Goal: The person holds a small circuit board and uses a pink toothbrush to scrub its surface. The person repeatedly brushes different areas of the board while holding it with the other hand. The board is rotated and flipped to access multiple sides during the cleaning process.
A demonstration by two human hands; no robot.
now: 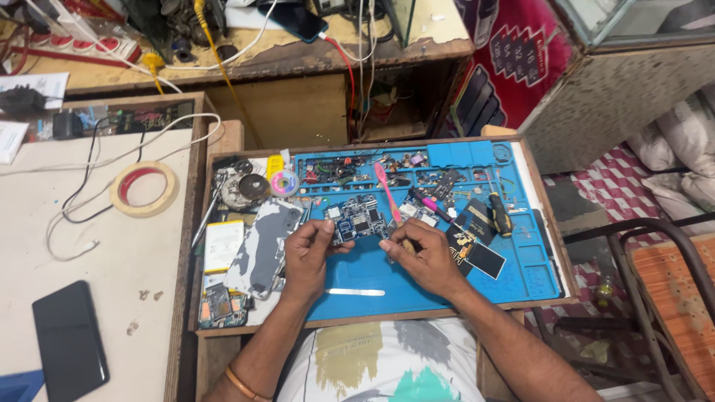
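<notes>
Down on the blue mat point(417, 279) in my wooden tray point(372, 318), my left hand point(307, 253) pinches the circuit board point(359, 219). My right hand point(424, 257) grips a pink tool point(386, 190) against it. Tape roll point(144, 189) and black phone point(69, 339) lie on the white table point(112, 253).

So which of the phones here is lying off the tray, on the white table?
The black phone at the table's near left corner, screen dark; the other phone parts lie inside the wooden tray.

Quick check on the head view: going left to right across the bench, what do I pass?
Black phone → tape roll → grey phone back cover → left hand → circuit board → right hand → black-and-yellow screwdriver → chair frame.
</notes>
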